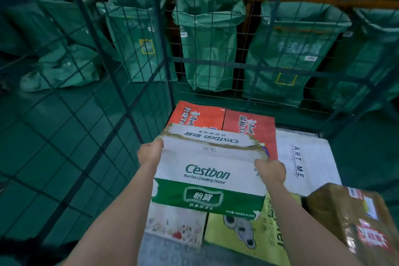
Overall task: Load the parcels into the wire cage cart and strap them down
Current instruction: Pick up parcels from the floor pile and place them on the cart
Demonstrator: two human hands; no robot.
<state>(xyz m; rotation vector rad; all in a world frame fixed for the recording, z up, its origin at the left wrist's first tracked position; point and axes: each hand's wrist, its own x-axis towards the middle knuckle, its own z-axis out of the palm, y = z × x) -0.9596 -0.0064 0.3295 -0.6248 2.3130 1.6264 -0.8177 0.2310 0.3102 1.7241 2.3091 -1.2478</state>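
- a brown taped parcel [349, 218] lies at the near right edge of the wire cage cart [163, 49], beside a yellow parcel [233, 233] on the cart floor.
- the left hand [150, 153] and right hand [271, 170] each grip a side of the water carton [207, 175], held over the floor layer by the left wall.
- best kept level, then lowered square, likely snug against the red cartons [248, 123] in the far left corner.
- green sacks [207, 49] hang beyond the mesh.

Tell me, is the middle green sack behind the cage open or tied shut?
Open: the middle green sack hangs with its mouth spread wide and its rim folded outward, seen through the wire cage.
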